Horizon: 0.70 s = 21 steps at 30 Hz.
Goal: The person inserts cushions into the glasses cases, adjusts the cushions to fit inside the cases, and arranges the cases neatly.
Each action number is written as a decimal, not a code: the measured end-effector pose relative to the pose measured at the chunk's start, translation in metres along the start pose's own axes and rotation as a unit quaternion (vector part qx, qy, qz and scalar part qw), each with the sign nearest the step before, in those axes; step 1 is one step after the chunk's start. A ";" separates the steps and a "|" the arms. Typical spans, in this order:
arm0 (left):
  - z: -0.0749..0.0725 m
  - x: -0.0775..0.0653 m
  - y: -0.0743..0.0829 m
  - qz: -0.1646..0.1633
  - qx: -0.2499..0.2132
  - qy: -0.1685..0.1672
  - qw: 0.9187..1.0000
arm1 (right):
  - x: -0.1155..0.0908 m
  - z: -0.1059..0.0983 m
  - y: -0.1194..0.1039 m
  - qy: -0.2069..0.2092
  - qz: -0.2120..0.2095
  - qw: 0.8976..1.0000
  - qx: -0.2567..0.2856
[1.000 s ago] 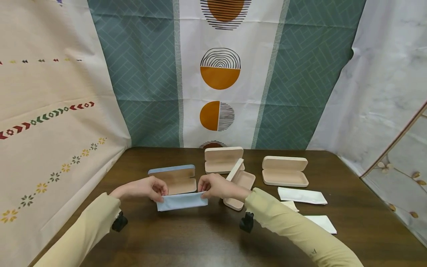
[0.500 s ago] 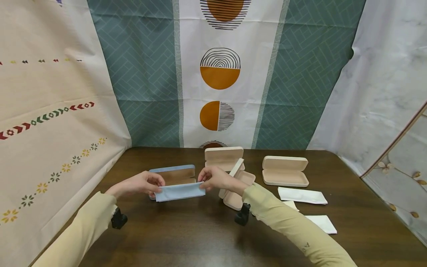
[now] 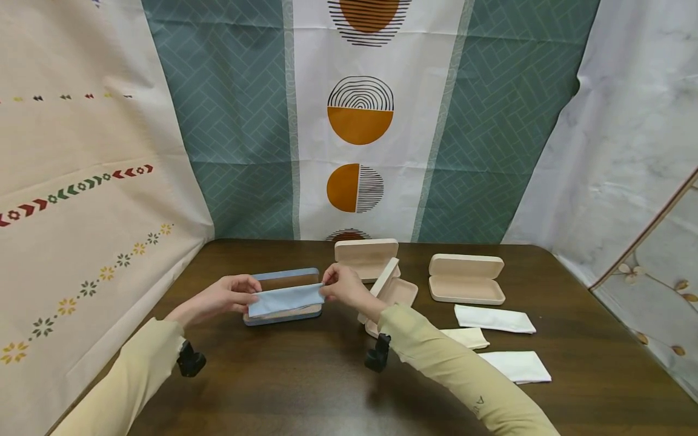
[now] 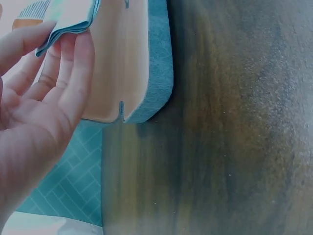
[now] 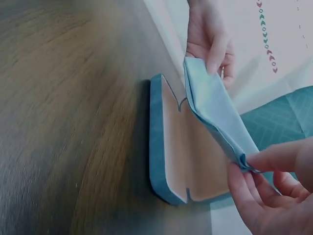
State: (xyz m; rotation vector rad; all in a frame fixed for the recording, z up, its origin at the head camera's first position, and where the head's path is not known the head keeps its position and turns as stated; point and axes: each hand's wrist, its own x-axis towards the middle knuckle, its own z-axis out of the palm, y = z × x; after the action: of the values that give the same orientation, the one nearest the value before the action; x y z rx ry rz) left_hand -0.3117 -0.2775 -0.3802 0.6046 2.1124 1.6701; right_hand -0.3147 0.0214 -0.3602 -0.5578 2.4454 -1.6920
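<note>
A folded light-blue cloth (image 3: 286, 300) is stretched between my two hands, above an open blue glasses case (image 3: 283, 315) with a tan lining. My left hand (image 3: 226, 297) pinches its left end between thumb and fingers, seen close up in the left wrist view, where the cloth (image 4: 73, 17) hangs over the lining. At the other end, my right hand (image 3: 346, 289) pinches the cloth the same way. From the right wrist view, the cloth (image 5: 215, 103) shows several layers and is held apart from the case (image 5: 157, 142) below.
Right of my hands, a cream glasses case (image 3: 400, 293) lies open at an angle before another open case (image 3: 365, 251). A third cream case (image 3: 466, 284) stands further right. Folded white cloths (image 3: 493, 319) and a pale yellow cloth (image 3: 469, 338) lie nearby on the brown table (image 3: 305, 387).
Both hands have carried the blue cloth up and away from me, from in front of the blue case to over it. The grips on both ends stay the same.
</note>
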 end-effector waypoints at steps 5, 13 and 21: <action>0.002 -0.003 -0.005 0.009 -0.015 0.018 1.000 | 0.001 0.009 0.003 0.032 -0.003 0.999 -0.001; 0.002 -0.009 -0.013 0.009 -0.014 0.050 0.999 | 0.001 0.019 0.010 0.048 0.002 0.999 0.007; 0.001 -0.012 -0.021 -0.021 0.008 0.073 0.997 | 0.007 0.029 0.023 0.048 0.026 0.998 0.023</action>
State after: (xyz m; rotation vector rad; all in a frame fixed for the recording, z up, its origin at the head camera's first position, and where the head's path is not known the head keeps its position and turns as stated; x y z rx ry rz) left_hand -0.3032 -0.2877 -0.4009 0.4526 2.2259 1.7222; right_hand -0.3179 0.0001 -0.3917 -0.4133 2.4549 -1.7906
